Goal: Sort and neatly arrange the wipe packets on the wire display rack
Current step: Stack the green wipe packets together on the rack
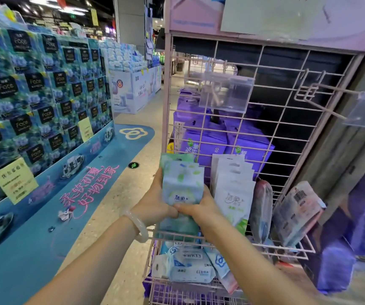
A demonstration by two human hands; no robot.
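Two hands (pixel 177 208) grip packets (pixel 182 183) — pink rack (pixel 276 111)

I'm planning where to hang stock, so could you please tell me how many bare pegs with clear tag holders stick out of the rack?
2. One peg sits upper middle on the rack; the other peg is at the upper right. Packets may hide more lower down.

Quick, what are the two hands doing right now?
Left hand: grips the leaf-print wipe packets from the left side.
Right hand: holds the same packets at their lower edge.
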